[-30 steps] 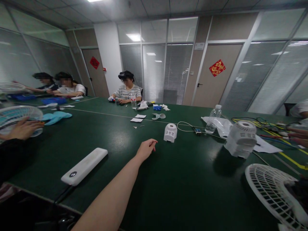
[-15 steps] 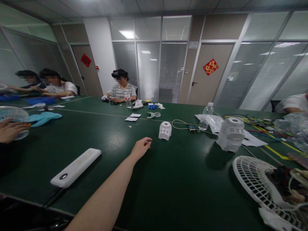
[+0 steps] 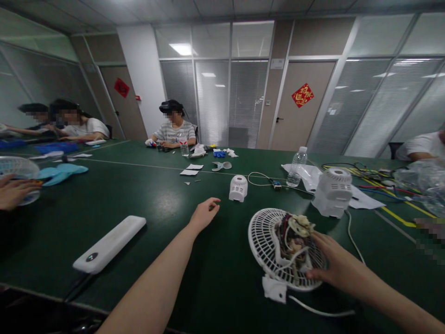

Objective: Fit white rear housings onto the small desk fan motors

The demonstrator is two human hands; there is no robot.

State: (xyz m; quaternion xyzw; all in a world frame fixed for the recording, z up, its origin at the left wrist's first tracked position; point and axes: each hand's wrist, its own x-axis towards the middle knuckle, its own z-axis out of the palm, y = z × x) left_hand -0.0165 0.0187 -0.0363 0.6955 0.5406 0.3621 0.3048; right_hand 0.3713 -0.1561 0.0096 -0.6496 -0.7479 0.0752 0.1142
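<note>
My left hand [image 3: 205, 215] lies on the green table [image 3: 222, 278], arm stretched forward, fingers loosely curled with nothing in them. My right hand [image 3: 335, 265] grips the right edge of a white fan grille [image 3: 262, 236], which lies flat on the table. On the grille sits the bare fan motor [image 3: 294, 241] with its wires. A white cable [image 3: 318, 311] runs from it toward me. A small white motor cover [image 3: 238, 188] stands just beyond my left hand.
A white power bank [image 3: 109, 243] lies at the near left. Further right are a larger white fan housing [image 3: 333, 192], a water bottle [image 3: 296, 166], papers and coloured wires [image 3: 375, 178]. Other people sit at the far side and left; another person's hand [image 3: 12, 192] touches a fan grille.
My right hand has come into view and slid the fan grille with the motor leftward, toward the middle of the table. My left hand has stayed where it was.
</note>
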